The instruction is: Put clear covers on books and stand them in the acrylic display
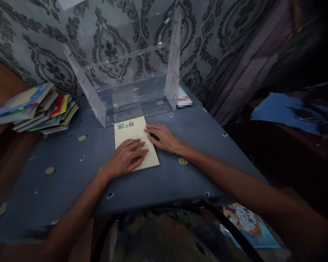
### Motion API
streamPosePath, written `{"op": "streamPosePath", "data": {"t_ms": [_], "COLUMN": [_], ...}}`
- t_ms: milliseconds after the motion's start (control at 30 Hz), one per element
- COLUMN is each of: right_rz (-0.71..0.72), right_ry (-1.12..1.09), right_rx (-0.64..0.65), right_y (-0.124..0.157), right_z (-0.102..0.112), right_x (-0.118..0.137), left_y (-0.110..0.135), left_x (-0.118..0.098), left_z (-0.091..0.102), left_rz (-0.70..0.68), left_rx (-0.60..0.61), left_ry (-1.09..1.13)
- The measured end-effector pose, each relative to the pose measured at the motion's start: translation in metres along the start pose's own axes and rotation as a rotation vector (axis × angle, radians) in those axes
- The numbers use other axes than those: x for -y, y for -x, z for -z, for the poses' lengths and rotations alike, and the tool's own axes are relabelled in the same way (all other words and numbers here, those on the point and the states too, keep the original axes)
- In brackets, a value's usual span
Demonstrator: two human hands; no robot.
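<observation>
A thin cream-coloured book (129, 133) lies flat, back cover up, on the blue-grey tablecloth (79, 174). My left hand (127, 156) rests flat on its lower half, fingers stretched out. My right hand (161, 137) touches the book's right edge with fingers spread. Neither hand grips anything. Just beyond the book stands a clear acrylic shelf box (128, 72), its open side facing me.
A slumped stack of colourful books (35, 107) sits at the table's far left. A small red-and-white item (183, 97) lies right of the acrylic box. A colourful book (248, 223) lies low at the right, past the table edge. Patterned wallpaper backs the table.
</observation>
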State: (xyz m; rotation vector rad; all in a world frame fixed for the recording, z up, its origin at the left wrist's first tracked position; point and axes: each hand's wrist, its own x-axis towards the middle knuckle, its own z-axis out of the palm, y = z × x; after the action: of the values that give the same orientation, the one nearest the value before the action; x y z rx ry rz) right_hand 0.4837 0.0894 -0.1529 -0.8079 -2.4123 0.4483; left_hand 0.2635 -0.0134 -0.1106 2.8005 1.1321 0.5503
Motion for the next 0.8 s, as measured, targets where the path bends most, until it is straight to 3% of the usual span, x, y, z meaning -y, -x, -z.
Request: {"op": "streamPosePath", "data": {"t_ms": [200,400,567,667,800], "right_rz": [0.002,0.072,0.195,0.304,0.42], "right_ry": [-0.003,-0.01,0.018,0.019,-0.011], "right_rx": [0.022,0.037,0.031,0.1,0.288], "right_y": [0.005,0.028,0.044,0.047,0.051], "right_z": [0.003,0.01,0.015,0.009,-0.003], "right_x": [0.009,0.025,0.057,0.088,0.114], "left_y": [0.007,0.008,0.011,0.014,0.013], "left_x": [-0.002,0.008,0.023,0.028,0.028], "left_z": [-0.002,-0.005,-0.01,-0.012,-0.012], "left_rz": [0.049,0.135,0.27,0.275,0.28], "left_rx": [0.067,-0.086,-0.212,-0.225,-0.207], "left_ry": [0.11,0.278,0.155,0.094,0.045]}}
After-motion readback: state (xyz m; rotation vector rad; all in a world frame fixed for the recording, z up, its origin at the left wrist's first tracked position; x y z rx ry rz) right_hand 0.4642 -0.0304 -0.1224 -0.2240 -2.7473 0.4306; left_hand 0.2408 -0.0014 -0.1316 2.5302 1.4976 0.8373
